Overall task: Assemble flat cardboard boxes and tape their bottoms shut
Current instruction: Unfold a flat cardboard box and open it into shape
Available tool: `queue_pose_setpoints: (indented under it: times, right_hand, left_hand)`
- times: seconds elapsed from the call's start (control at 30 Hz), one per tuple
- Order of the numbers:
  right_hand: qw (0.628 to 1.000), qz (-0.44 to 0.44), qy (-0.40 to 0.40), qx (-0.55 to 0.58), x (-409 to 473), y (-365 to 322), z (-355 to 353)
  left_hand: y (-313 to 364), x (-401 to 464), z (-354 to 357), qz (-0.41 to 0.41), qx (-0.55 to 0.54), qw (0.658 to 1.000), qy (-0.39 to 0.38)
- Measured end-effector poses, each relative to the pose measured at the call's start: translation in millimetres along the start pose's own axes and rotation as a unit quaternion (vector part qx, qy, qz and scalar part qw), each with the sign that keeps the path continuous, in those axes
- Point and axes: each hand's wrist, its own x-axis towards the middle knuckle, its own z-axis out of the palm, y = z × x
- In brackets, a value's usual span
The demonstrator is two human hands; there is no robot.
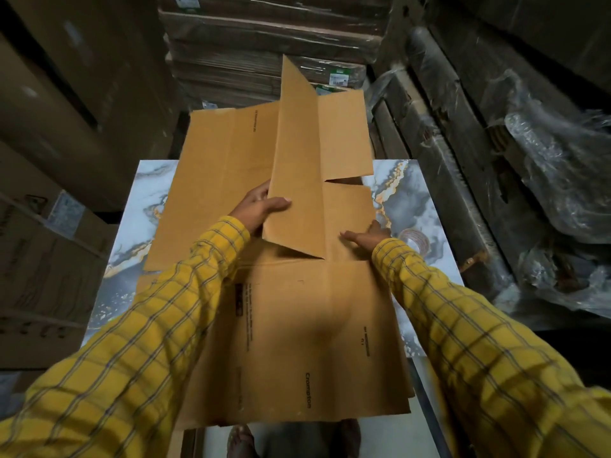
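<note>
Your cardboard box lies mostly flat on the marble-pattern table, near end hanging over the table edge toward you — "Crompton" print on the near panel. Another flat sheet lies under it, on the far left. Your left hand pinches the raised flap: thumb on the top face, fingers behind it and hidden. That flap stands tilted up along its crease, far tip pointing at the stacked cartons behind the table. Your right hand lies palm-down on the right flap, fingers straight and close together, gripping nothing. Tape roll sits on the table just right of your right hand — can't tell if they touch. Both sleeves yellow check.
</note>
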Motion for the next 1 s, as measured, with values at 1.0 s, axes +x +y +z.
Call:
queue_pose_setpoints:
  times: [1.0]
  right_hand:
    - [0.869,-0.248,-0.012,0.428,-118.5,-74.8,-65.2]
  left_hand:
    - [81.8,-12.2,38.9,-0.036,0.815,0.571,0.092]
